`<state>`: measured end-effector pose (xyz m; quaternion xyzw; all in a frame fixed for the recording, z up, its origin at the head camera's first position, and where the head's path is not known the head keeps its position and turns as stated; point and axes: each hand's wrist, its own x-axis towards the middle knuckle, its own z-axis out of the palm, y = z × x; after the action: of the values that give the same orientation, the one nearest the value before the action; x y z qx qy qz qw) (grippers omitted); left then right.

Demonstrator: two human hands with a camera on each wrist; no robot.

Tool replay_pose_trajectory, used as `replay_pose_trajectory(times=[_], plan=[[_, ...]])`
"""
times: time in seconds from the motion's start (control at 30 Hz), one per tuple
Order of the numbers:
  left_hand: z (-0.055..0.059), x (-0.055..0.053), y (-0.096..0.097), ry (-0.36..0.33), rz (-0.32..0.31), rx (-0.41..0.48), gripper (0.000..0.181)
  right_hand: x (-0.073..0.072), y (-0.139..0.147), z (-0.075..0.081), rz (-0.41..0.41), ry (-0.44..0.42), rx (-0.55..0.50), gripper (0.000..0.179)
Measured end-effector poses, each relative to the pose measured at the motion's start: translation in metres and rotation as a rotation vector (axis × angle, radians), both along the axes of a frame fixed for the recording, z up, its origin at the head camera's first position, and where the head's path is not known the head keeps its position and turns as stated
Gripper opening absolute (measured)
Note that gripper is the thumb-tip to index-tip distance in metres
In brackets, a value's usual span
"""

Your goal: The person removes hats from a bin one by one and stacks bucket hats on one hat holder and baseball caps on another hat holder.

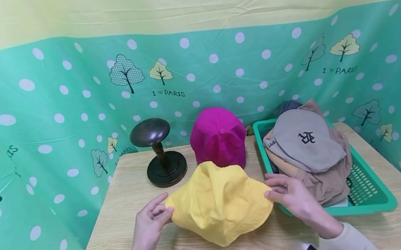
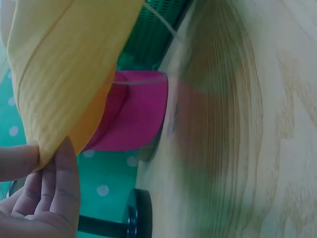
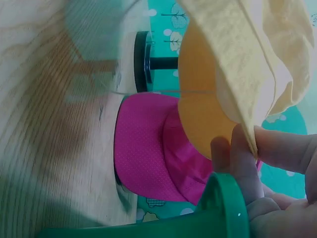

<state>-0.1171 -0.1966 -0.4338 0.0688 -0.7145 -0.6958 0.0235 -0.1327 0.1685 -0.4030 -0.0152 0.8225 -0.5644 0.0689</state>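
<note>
A yellow bucket hat with a creased, slumped crown is held above the table between both hands. At its left side my left hand pinches the brim between thumb and fingers. On the opposite side my right hand pinches the brim the same way. Both wrist views show the thumb on one face of the brim and fingers on the other; a thin pale cord hangs beneath the hat. Behind it sits a magenta cap, its lower front hidden by the yellow hat in the head view.
A dark hat stand with a rounded top and disc base stands at the back left. To the right, a green basket holds several piled hats, a grey cap on top. A polka-dot curtain hangs behind the wooden table.
</note>
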Motion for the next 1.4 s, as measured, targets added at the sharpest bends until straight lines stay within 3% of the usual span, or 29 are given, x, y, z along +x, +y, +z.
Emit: replay_pose_trajectory(times=[0.3,0.43,0.5,0.7,0.9,1.1,1.27,1.4], plan=[[0.003,-0.002,-0.004,0.011,-0.007,0.001,0.046,-0.004,-0.003,0.002,-0.008,0.006,-0.046,0.048],[0.008,-0.004,-0.007,0.029,-0.003,-0.039,0.046,-0.007,-0.008,0.006,0.026,0.003,-0.065,0.046],[0.012,-0.005,-0.010,0.005,0.000,-0.037,0.043,-0.009,-0.012,0.009,0.033,0.008,-0.084,0.044],[0.033,-0.010,-0.019,-0.092,0.006,0.028,0.039,-0.017,-0.033,0.025,0.022,0.076,-0.152,0.041],[0.059,-0.017,-0.036,-0.022,0.026,0.066,0.025,-0.036,-0.059,0.044,0.038,-0.026,-0.298,0.043],[0.087,-0.037,-0.053,0.060,0.048,0.058,0.018,-0.059,-0.095,0.062,0.124,-0.110,-0.438,0.017],[0.103,-0.062,-0.067,0.082,0.073,0.110,0.019,-0.082,-0.133,0.073,0.062,-0.108,-0.562,0.013],[0.109,-0.087,-0.075,0.071,0.096,0.167,0.017,-0.101,-0.161,0.076,-0.002,-0.084,-0.589,0.016]])
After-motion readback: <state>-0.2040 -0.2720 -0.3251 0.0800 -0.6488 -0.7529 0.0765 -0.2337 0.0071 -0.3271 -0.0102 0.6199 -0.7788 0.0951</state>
